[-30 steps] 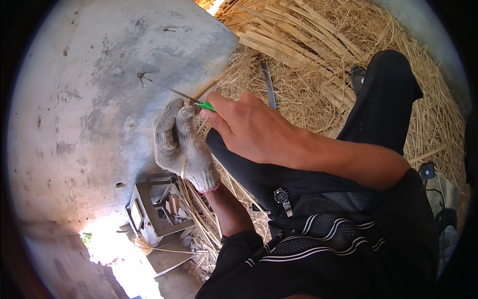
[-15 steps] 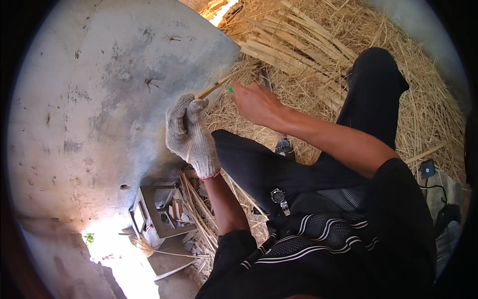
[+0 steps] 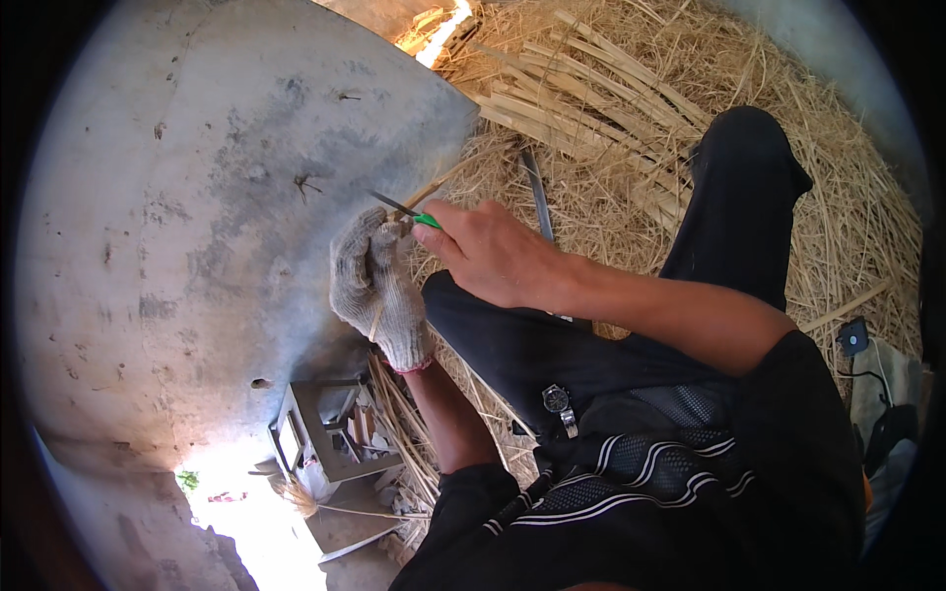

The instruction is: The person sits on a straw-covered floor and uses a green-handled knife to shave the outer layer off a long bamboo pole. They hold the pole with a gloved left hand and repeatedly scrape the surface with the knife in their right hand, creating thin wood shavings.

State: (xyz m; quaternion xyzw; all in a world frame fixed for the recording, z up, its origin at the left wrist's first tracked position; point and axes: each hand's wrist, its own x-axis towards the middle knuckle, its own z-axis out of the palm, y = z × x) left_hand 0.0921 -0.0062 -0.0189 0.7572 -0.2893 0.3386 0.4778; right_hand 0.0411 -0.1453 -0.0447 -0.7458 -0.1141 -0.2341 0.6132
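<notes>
My left hand (image 3: 384, 281), in a grey knitted glove, is closed around a thin bamboo strip (image 3: 439, 183). The strip's far end sticks out of the fist toward the upper right. My bare right hand (image 3: 503, 256) grips a knife by its green handle (image 3: 427, 221). Its narrow dark blade (image 3: 390, 203) points up and left, lying across the strip just above the gloved fingers. Whether the edge bites into the strip I cannot tell. Beyond my right hand, a long flat metal blade (image 3: 537, 192) rests on the shavings.
Fine straw-coloured shavings (image 3: 838, 217) cover the floor, with a pile of split bamboo strips (image 3: 601, 98) on them. A grey wall (image 3: 197, 217) rises at left. Below it are a wooden stool-like frame (image 3: 335, 473) and a broom (image 3: 301, 497). A wristwatch (image 3: 557, 399) lies against my dark clothing.
My right hand has moved left and down, bringing the knife to the strip beside the glove. The long metal blade is now less covered. My left hand has barely moved.
</notes>
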